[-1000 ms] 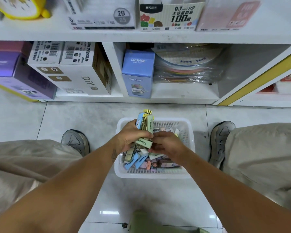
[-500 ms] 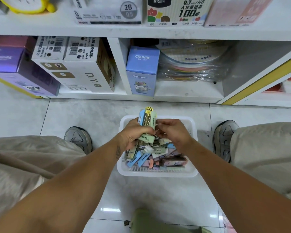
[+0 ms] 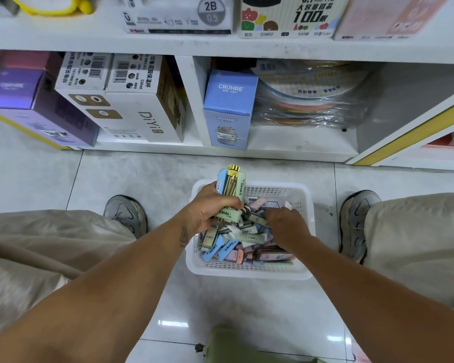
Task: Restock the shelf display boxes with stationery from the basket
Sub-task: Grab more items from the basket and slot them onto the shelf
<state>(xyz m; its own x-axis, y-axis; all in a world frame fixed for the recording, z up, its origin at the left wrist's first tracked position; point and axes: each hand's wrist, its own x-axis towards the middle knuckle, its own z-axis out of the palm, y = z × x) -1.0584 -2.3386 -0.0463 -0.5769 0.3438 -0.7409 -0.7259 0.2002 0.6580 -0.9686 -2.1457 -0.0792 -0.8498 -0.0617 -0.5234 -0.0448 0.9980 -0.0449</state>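
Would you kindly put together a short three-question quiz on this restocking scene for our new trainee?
1. True or false: the left hand holds a bundle of slim packs upright above the basket.
2. Where is the right hand? A) on the shelf B) down among the loose packs in the basket C) on a knee
3. Fill in: the basket stands on the tiled ____, between the person's two shoes.

Key: 1 true. 2 B. 3 floor.
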